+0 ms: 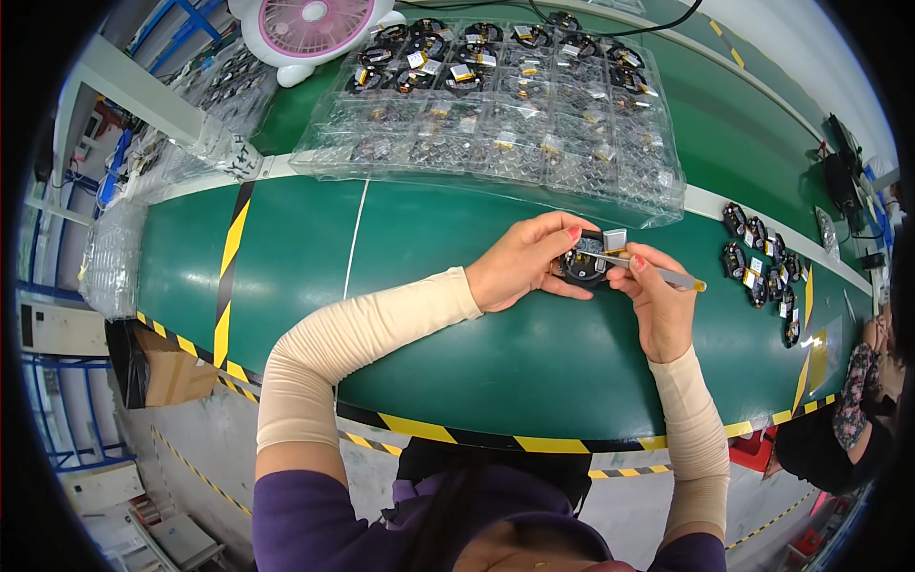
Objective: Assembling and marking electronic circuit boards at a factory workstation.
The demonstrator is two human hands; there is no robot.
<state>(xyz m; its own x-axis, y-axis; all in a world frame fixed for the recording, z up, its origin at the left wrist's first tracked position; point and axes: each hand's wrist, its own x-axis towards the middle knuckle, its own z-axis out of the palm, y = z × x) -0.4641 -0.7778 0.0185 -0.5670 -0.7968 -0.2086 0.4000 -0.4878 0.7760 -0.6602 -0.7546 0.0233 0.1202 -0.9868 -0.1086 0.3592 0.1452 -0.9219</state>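
Right of the frame's centre, my left hand (522, 259) held the round black device (582, 269) by its edge, the safest grip, I judged, for something seemingly light and stiff yet fragile inside, while my right hand (660, 300) pinched slim metal tweezers (671, 276) over it

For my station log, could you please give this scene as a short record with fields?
Left hand: holds a round black device
Right hand: holds a slim metal tool with a yellow end, tip at the device
Next to device: silver rectangular piece
Behind: clear plastic trays with black parts
Table's right side: loose group of similar parts
Back left: pink and white fan
Surface: green table, yellow and black tape along front edge
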